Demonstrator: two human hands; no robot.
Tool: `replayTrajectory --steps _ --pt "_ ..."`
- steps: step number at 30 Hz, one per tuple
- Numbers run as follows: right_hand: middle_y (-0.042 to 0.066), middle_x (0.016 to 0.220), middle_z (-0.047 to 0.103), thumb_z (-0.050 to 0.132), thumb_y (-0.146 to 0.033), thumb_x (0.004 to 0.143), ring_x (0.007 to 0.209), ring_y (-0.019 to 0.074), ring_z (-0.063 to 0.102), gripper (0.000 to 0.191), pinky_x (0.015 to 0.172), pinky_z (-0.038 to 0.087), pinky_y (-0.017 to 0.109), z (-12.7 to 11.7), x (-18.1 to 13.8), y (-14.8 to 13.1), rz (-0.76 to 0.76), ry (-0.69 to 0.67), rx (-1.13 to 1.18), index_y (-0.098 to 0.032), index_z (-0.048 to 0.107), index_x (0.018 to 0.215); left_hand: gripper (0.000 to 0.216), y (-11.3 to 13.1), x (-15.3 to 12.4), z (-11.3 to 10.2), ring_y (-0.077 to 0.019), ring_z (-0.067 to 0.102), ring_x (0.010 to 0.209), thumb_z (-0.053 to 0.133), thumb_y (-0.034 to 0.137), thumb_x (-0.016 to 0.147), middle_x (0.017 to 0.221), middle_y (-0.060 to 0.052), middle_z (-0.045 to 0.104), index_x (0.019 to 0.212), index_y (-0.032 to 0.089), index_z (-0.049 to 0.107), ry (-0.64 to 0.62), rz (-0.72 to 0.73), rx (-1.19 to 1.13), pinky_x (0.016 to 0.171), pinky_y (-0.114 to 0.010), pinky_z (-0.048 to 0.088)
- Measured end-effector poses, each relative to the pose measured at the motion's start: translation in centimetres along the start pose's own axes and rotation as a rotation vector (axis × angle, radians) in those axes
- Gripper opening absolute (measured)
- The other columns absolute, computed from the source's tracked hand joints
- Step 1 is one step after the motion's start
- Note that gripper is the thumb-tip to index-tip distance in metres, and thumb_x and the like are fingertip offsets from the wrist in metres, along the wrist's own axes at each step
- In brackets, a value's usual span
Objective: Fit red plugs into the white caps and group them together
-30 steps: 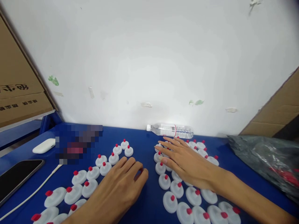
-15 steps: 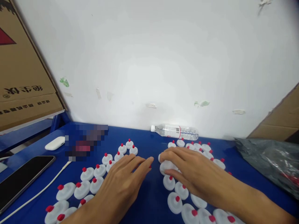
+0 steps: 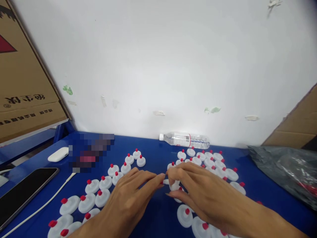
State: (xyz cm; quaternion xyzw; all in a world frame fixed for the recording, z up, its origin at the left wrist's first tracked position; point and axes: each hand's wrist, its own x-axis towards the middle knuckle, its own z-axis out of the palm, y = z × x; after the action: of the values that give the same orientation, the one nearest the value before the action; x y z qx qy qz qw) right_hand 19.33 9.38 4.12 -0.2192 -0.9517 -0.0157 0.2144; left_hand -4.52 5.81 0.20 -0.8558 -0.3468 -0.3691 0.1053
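Observation:
Just above the blue table, my right hand (image 3: 198,185) is closed around a white round plastic cap (image 3: 174,185), its narrow spout pointing left. My left hand (image 3: 138,188) pinches a small red tip (image 3: 162,182) at the end of that spout. Fingers partly cover both pieces, and I cannot tell whether the tip is seated on the spout. More white caps with red tips (image 3: 86,202) stand in slanting rows to the left of my left hand. Another group of red-tipped caps (image 3: 185,215) spreads around and beneath my right hand.
A clear plastic bottle (image 3: 185,140) lies along the wall at the back. On the left are a phone (image 3: 27,195), a white cable (image 3: 47,202), a white case (image 3: 58,154) and a cardboard box (image 3: 27,76). A grey plastic bag (image 3: 279,172) lies at right.
My right hand has picked up a white cap and turned it sideways, moving slightly left. My left hand has brought the red tip to its spout.

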Motion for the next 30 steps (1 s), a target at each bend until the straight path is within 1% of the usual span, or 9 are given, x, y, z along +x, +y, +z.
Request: replayTrajectory --steps 2,8,13,15,20,22,24,27,30 --pt "0.003 0.094 0.068 0.051 -0.016 0.102 0.085 0.0174 0.065 0.006 0.078 0.056 0.031 0.0 0.2 -0.4 -0.031 0.031 -0.024 -0.021 0.047 0.101 0.034 0.0 0.0 0.1 -0.0179 0.067 0.094 0.051 0.006 0.1 0.108 -0.007 0.073 0.132 0.016 0.056 -0.026 -0.011 0.026 0.084 -0.031 0.053" --pt "0.002 0.076 0.062 0.031 -0.011 0.105 0.072 0.0154 0.062 0.025 0.069 0.054 0.028 -0.3 0.8 -1.8 -0.086 0.144 -0.138 -0.021 0.048 0.088 0.023 0.8 1.0 -0.4 -0.017 0.06 0.071 0.042 0.004 0.098 0.083 -0.003 0.064 0.1 0.018 0.06 -0.128 -0.047 -0.021 0.062 -0.027 0.05" --pt "0.006 0.086 0.069 0.027 -0.012 0.106 0.08 0.0166 0.065 0.03 0.084 0.055 0.031 0.0 0.6 -2.2 -0.109 0.221 -0.203 -0.02 0.05 0.088 0.028 2.4 1.7 -1.4 -0.0159 0.057 0.062 0.035 0.004 0.096 0.073 -0.001 0.06 0.085 0.02 0.055 -0.098 -0.047 -0.023 0.057 -0.028 0.051" --pt "0.005 0.091 0.071 0.029 -0.013 0.106 0.084 0.0161 0.065 0.03 0.087 0.054 0.031 0.2 0.7 -2.4 -0.119 0.203 -0.185 -0.021 0.05 0.086 0.029 3.0 1.7 -1.8 -0.0161 0.059 0.064 0.034 0.007 0.099 0.073 -0.002 0.062 0.083 0.02 0.055 -0.073 -0.039 0.03 0.061 -0.029 0.054" --pt "-0.002 0.073 0.063 0.043 -0.016 0.104 0.066 0.0126 0.058 0.027 0.067 0.051 0.028 0.7 1.3 -3.2 -0.199 0.059 -0.089 -0.021 0.05 0.078 0.025 3.1 1.8 -1.8 -0.0179 0.061 0.067 0.04 0.011 0.098 0.071 -0.002 0.063 0.082 0.02 0.057 0.016 0.04 0.135 0.062 -0.032 0.055" --pt "-0.001 0.08 0.068 0.05 -0.03 0.104 0.075 0.0139 0.064 0.023 0.076 0.053 0.029 0.1 1.2 -2.5 -0.136 0.078 -0.051 -0.021 0.052 0.084 0.022 2.7 1.8 -1.4 -0.0184 0.058 0.065 0.044 0.009 0.094 0.069 -0.002 0.061 0.079 0.02 0.057 -0.01 0.046 0.146 0.061 -0.033 0.055" --pt "0.006 0.103 0.073 0.051 -0.047 0.102 0.101 0.0201 0.068 0.027 0.093 0.053 0.037 -1.1 0.6 -0.7 -0.019 0.11 -0.021 -0.022 0.055 0.096 0.021 2.3 1.7 -1.0 -0.0183 0.056 0.063 0.048 0.009 0.091 0.066 -0.002 0.059 0.074 0.02 0.056 -0.054 0.033 0.148 0.063 -0.035 0.056" --pt "0.008 0.117 0.072 0.046 -0.043 0.104 0.113 0.0246 0.066 0.024 0.095 0.053 0.042 -2.9 -1.7 4.0 0.189 0.099 -0.021 -0.024 0.061 0.107 0.019 1.8 1.5 -0.4 -0.0228 0.062 0.072 0.049 0.011 0.089 0.07 -0.005 0.062 0.075 0.019 0.058 -0.157 -0.023 0.186 0.073 -0.042 0.06" --pt "0.007 0.123 0.07 0.04 -0.048 0.104 0.115 0.0277 0.065 0.037 0.103 0.049 0.048 -3.0 -5.7 9.3 0.511 0.237 -0.013 -0.026 0.064 0.121 0.017 1.8 1.0 0.0 -0.0273 0.066 0.084 0.049 0.013 0.088 0.077 -0.008 0.066 0.078 0.019 0.061 -0.255 -0.068 0.215 0.083 -0.047 0.06"
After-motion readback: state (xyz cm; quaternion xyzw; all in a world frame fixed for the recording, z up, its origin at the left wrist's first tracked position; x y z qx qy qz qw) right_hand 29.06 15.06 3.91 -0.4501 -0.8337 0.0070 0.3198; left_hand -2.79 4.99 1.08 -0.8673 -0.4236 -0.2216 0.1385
